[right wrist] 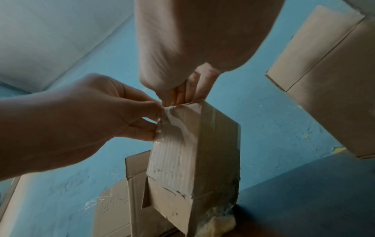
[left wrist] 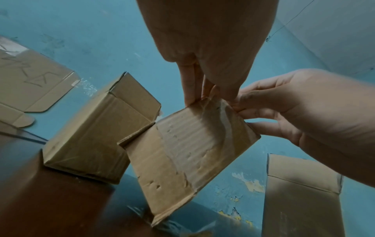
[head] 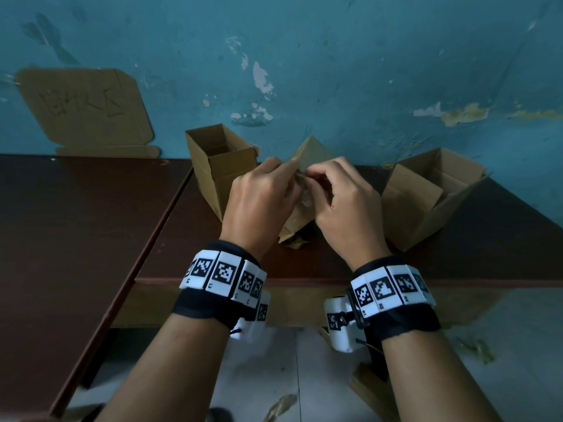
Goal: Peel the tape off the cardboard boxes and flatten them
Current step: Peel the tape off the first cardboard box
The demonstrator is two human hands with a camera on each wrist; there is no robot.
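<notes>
Two hands are engaged on the middle box (head: 307, 153), tilted on the tabletop (head: 91, 208): its top edge is pinched by the right hand (head: 344, 205), the lifted clear tape (right wrist: 164, 121) by the left hand (head: 262, 202). Peeling appears underway; next, steady pulling down the face seems needed.

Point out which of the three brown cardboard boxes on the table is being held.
The middle brown cardboard box, tilted between both hands, which pinch clear tape at its top edge. The open boxes to its left and right stand untouched.
</notes>
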